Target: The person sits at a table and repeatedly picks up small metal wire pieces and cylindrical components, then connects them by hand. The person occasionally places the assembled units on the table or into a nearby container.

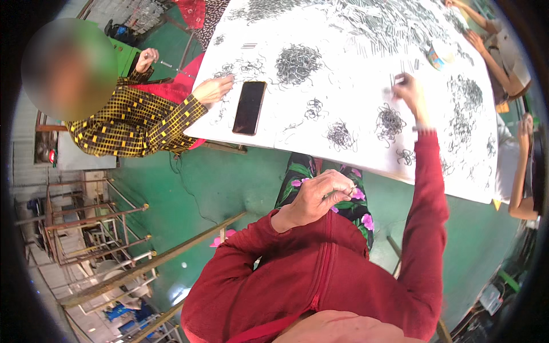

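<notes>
My left hand [323, 193] is held above my lap, off the table's near edge. Its thumb and fingers are pinched together; what they grip, if anything, is too small to make out. Over the white table [337, 97], my right arm reaches forward. Slightly blurred, my right hand [409, 90] has its fingers drawn together beside a few thin grey sticks, and I cannot tell what is between them. Just below it lies a pile of thin, dark, curled strips [390, 123]. Another such pile [341, 135] lies further left, with a small cluster [405, 156] near the edge.
A black phone [250, 108] lies by a larger pile of strips [298, 64]. Many grey sticks [383, 28] cover the far side, near a small tub [440, 56]. A co-worker in a checked top [154, 123] works at left; other people's arms [492, 57] reach in at right.
</notes>
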### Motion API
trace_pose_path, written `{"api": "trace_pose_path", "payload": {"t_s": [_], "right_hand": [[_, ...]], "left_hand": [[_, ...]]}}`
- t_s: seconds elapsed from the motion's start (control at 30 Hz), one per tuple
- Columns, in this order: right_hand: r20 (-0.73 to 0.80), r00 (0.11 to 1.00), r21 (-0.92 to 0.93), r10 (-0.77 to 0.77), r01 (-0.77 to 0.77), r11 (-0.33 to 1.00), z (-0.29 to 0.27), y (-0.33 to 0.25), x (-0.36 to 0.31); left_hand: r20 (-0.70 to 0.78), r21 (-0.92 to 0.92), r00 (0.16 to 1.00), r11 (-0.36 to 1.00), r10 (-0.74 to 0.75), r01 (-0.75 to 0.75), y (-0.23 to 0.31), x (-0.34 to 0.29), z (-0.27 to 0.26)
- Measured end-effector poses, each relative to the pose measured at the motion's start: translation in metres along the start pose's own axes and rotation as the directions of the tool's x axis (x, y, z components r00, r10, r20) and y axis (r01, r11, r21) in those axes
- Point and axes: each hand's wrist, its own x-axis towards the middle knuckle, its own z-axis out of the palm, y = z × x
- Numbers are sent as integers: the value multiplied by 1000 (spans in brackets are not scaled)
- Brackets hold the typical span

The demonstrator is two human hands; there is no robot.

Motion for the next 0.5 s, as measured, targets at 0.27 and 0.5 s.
{"api": "trace_pose_path", "payload": {"t_s": [0.27,0.5], "right_hand": [[-25,1000,560,-16,27,828,34,-107,-202],[-158,986,648,-56,146,748,46,-132,-221]], "left_hand": [[-7,52,999,998,-43,43,-7,5,-9],[-60,209,998,978,19,-6,-3,11,-14]]}}
